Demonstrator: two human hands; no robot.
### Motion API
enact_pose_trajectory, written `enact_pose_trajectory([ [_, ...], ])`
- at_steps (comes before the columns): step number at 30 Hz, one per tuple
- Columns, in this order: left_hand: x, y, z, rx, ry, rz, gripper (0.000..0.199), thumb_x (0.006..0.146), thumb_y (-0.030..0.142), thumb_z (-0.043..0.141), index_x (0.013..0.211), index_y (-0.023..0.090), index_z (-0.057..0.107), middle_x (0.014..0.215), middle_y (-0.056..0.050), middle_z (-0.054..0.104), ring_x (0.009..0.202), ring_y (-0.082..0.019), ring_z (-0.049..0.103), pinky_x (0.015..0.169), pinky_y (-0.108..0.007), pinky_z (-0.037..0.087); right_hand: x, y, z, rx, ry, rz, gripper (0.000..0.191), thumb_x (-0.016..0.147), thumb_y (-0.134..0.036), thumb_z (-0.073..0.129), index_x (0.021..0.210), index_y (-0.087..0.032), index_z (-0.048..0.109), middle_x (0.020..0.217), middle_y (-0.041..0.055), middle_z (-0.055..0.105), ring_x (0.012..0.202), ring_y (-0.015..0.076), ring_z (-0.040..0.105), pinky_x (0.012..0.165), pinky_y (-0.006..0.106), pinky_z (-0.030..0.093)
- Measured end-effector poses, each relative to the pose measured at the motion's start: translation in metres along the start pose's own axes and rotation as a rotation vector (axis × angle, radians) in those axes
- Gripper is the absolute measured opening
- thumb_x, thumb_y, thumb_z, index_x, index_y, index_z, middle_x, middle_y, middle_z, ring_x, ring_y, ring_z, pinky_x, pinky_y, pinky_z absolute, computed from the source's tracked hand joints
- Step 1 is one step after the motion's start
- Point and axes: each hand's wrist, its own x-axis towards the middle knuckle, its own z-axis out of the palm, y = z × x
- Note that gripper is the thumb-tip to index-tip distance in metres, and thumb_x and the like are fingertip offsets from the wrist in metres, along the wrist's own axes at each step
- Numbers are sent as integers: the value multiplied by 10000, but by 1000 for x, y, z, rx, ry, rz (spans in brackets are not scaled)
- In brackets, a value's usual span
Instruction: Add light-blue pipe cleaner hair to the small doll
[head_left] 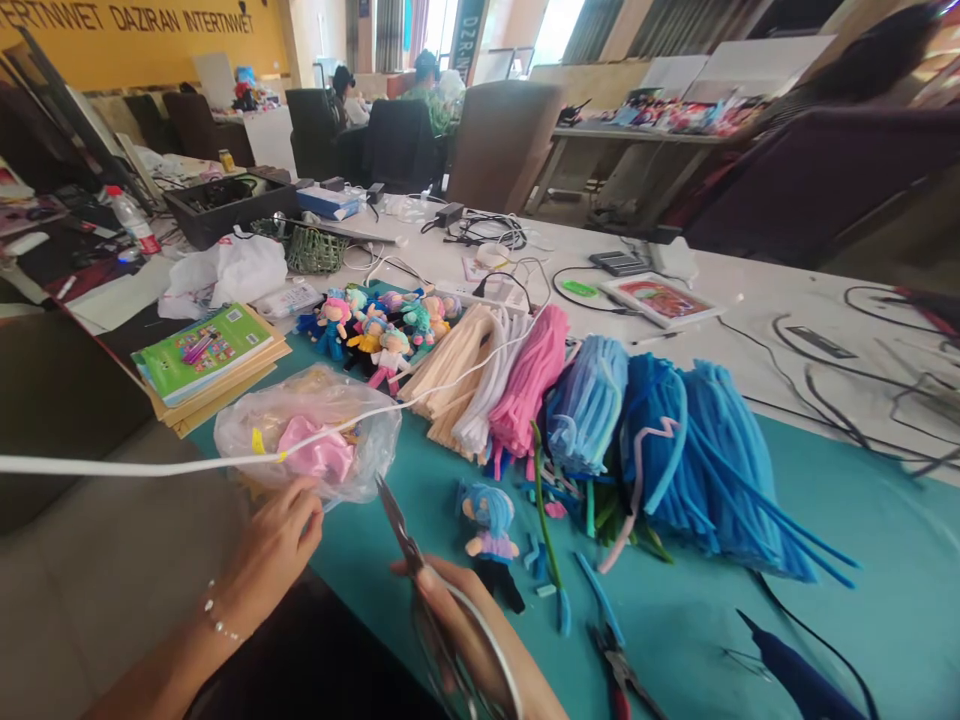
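My right hand point(480, 620) grips a pair of scissors point(409, 545) with the blades pointing up and away from me. At the near edge of a clear plastic bag point(379, 440) is my left hand point(277, 535). Its fingers are curled together, and what they hold, if anything, is hidden. A pink satin piece point(319, 450) lies in the bag. Beyond the scissors, a small doll point(491, 525) with blue hair and a lilac top lies on the green mat point(675, 620). Green and blue pipe cleaner pieces point(551, 540) are scattered beside it.
Bundles of pipe cleaners, cream, white, pink point(532, 380) and blue point(727, 460), line the mat. Several small dolls point(390, 350) sit behind the bag, near stacked booklets point(214, 350). Pliers point(622, 670) and a blue corded tool point(799, 670) lie front right. A white cable point(150, 465) crosses the view.
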Motion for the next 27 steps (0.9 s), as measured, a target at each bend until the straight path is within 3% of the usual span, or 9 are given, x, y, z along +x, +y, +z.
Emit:
enact_pose_trajectory([
  [5,-8,11,-9,-135,-13,13,199,949,137,441,811,238,543,937,-67,744,849,-194,751,732,-280,583,55,-26,22,84,-276,55,778,832,-833,456,1061,-119,663,473,-75,498,309,84,439,327,181,300],
  [11,-18,23,-24,-361,-61,-44,192,913,109,469,791,240,542,842,-29,757,774,-165,752,709,-237,579,82,-22,35,108,-356,244,622,1004,-630,324,1005,-104,655,431,-81,469,276,78,423,301,167,316],
  [14,-19,28,-29,-488,-101,-170,178,883,129,502,760,235,576,752,-7,743,602,-137,707,588,-208,559,70,-12,34,105,-368,299,621,992,-647,350,954,-109,657,434,-78,471,276,72,425,299,164,311],
  [17,-15,31,-31,-693,-124,-412,145,864,206,580,719,213,589,864,-41,759,450,-87,613,418,-178,464,47,-9,22,102,-410,278,656,906,-746,446,952,-127,659,448,-81,477,291,74,438,304,166,306],
  [19,-10,35,-29,-889,-149,-596,165,872,310,622,745,205,601,689,-10,707,357,-65,505,344,-165,365,30,-9,12,103,-406,203,702,845,-805,481,973,-137,657,463,-90,458,303,64,408,310,162,279],
  [21,-3,40,-24,-1100,-178,-762,244,876,435,632,797,205,615,399,82,480,299,-66,383,326,-153,288,14,-8,3,102,-356,129,710,813,-825,511,962,-144,650,495,-92,438,341,57,381,331,164,272],
  [24,8,50,-14,-1355,-184,-921,413,752,568,737,699,204,550,360,95,430,293,-48,306,315,-151,193,-4,-1,-4,85,-241,68,673,789,-801,582,979,-158,628,550,-89,430,414,67,392,382,176,304],
  [27,16,57,-6,-1483,-191,-1005,482,657,605,802,663,193,550,337,117,375,289,-26,226,321,-154,156,-15,6,-3,7,-186,51,686,806,-776,586,1119,-165,589,567,-78,480,459,102,479,430,196,330],
])
